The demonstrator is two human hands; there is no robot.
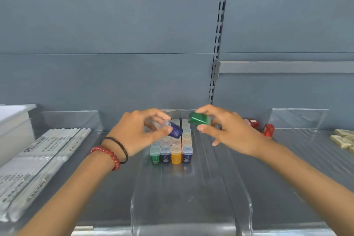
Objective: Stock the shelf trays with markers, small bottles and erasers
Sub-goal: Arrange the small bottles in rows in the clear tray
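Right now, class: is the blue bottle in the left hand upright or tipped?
Tipped: the blue bottle slants, clear end up-left, pinched in the left hand.

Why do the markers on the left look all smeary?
Head view: the markers lie near the frame's edge, where it goes soft; the wide lens curves the shelf post; the blue bottle in the left hand is blurred too.
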